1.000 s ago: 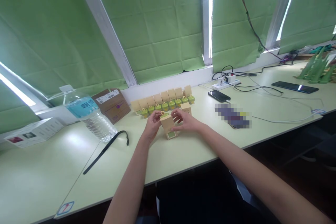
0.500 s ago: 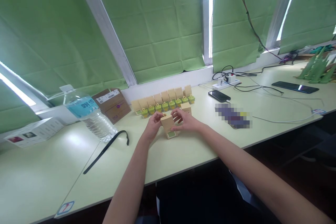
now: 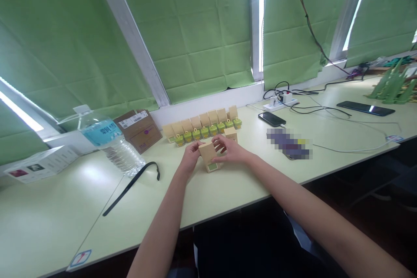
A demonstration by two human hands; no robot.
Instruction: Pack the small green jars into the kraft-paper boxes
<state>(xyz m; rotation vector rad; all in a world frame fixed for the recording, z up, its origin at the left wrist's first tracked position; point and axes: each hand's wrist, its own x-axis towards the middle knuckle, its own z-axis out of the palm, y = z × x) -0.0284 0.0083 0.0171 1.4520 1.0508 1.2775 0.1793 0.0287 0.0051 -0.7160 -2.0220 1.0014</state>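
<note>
A small tan cardboard box (image 3: 207,153) with a green window low on its front stands on the table between my hands. My left hand (image 3: 190,157) grips its left side, the fingertips partly hidden behind it. From the right, my right hand (image 3: 230,149) has its thumb on the box's front and its fingers curled behind. Just beyond my right hand is another tan box (image 3: 231,134). Farther back, a row of green lidded little containers (image 3: 204,132) with yellow loops lines up before several upright tan boxes (image 3: 195,122).
On the left are a large water bottle (image 3: 112,141), a black strap (image 3: 130,187), a brown carton (image 3: 140,131) and a white box (image 3: 42,164). To the right lie a phone (image 3: 272,118), a blurred-out item (image 3: 288,142), a power strip (image 3: 280,103) with cables, and a larger dark phone (image 3: 365,108).
My left fingers have shifted slightly lower behind the box, and the yellow loop seen at its top edge is now out of sight. My right hand has hardly moved.
</note>
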